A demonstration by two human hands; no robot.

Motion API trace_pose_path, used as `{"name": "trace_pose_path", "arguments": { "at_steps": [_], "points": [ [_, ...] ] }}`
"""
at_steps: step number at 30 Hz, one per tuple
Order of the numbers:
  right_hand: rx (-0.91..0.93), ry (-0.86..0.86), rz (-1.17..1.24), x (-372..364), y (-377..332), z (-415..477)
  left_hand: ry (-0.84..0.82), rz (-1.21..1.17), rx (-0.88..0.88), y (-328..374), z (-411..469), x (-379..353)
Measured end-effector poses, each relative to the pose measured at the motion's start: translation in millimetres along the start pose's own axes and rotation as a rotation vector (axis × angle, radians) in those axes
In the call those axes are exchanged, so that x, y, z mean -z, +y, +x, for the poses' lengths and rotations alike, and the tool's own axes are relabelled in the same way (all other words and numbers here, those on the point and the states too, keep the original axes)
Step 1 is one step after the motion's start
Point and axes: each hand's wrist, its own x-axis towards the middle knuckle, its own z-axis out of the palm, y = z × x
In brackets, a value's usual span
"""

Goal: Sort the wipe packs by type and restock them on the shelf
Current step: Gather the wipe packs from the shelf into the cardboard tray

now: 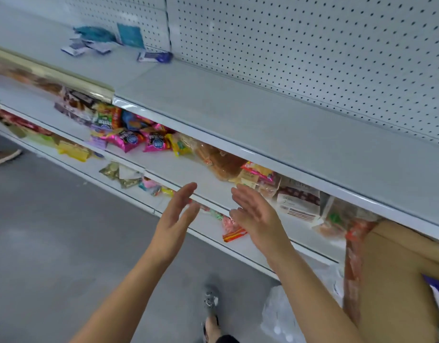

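With left hand point(175, 219) and right hand point(256, 214) open and empty, the wipe packs point(154, 56) on the shelf point(263, 125) look light, soft and slippery, probably best gripped across their flat faces.

Both hands, left point(175, 219) and right point(256, 214), raised, fingers straight.

The fingers of the left hand point(175, 219) and right hand point(256, 214) stand side by side, apart, before the middle shelf point(178, 169). Above and behind them runs the top shelf point(238, 115), with wipe packs point(99, 47) far to their left by the pegboard point(312, 45). Snack bags point(131, 137) lie left of the fingers, bread point(220, 162) just behind, and a cardboard box point(399, 280) lower right.
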Motion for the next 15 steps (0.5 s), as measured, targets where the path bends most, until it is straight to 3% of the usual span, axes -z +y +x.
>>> {"name": "trace_pose_path", "arguments": {
  "at_steps": [10, 15],
  "points": [
    [0.070, -0.254, 0.029, -96.0, -40.3, 166.3, 0.222, 0.022, 0.017, 8.3, 110.9, 115.5],
    [0.031, -0.274, 0.041, -146.9, -48.0, 226.2, 0.294, -0.030, 0.022, -6.8, 151.3, 173.2]
  ]
}}
